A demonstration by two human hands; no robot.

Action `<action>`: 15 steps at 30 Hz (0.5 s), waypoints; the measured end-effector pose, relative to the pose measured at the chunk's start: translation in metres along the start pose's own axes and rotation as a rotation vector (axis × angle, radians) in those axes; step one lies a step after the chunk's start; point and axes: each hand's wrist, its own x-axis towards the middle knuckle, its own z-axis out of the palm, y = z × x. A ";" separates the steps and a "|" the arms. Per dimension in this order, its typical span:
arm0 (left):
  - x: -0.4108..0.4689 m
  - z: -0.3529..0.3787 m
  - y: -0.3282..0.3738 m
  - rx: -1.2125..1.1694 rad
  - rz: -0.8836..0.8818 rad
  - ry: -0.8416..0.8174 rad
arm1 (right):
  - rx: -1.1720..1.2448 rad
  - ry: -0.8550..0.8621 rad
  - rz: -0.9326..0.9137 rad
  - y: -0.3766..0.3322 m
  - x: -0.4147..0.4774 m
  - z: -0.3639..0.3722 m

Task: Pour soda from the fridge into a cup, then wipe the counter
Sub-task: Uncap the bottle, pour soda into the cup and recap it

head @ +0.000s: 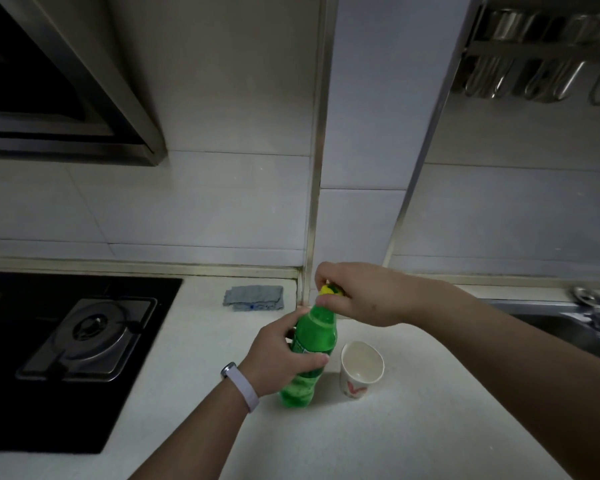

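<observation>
Lower centre: green soda bottle [310, 355] stands on the counter [413, 427], long axis near upright, neck towards frame top. Left hand [281, 355] wraps its body; right hand [357, 294] pinches the yellow cap [329, 290]. Paper cup [360, 368] just right, mouth up. Grey cloth [255, 297] beyond.

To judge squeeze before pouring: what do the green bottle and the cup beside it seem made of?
Soda bottle: glossy translucent green plastic; light shines through it. Its yellow cap looks opaque plastic. Cup: probably thin paper, matte white with a red print; its rim is bent out of round. Thin plastic cannot be ruled out.
</observation>
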 end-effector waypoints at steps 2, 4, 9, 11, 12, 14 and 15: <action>0.001 -0.001 -0.002 0.000 0.011 -0.027 | 0.067 -0.050 -0.055 0.003 -0.004 -0.001; 0.002 -0.001 -0.005 0.017 0.013 -0.053 | 0.098 -0.071 -0.066 0.007 -0.005 -0.001; 0.005 0.002 -0.008 0.038 -0.010 -0.044 | 0.040 0.073 0.136 0.012 0.004 0.009; 0.007 0.003 -0.006 0.053 -0.011 -0.021 | -0.007 0.089 0.240 0.012 0.009 0.012; 0.008 0.003 -0.005 0.065 -0.008 -0.017 | -0.009 0.085 0.261 0.012 0.011 0.013; 0.008 0.002 -0.005 0.099 -0.004 -0.019 | -0.037 0.062 0.244 0.010 0.011 0.013; 0.008 0.002 -0.005 0.115 -0.003 -0.024 | -0.061 0.043 0.210 0.009 0.010 0.013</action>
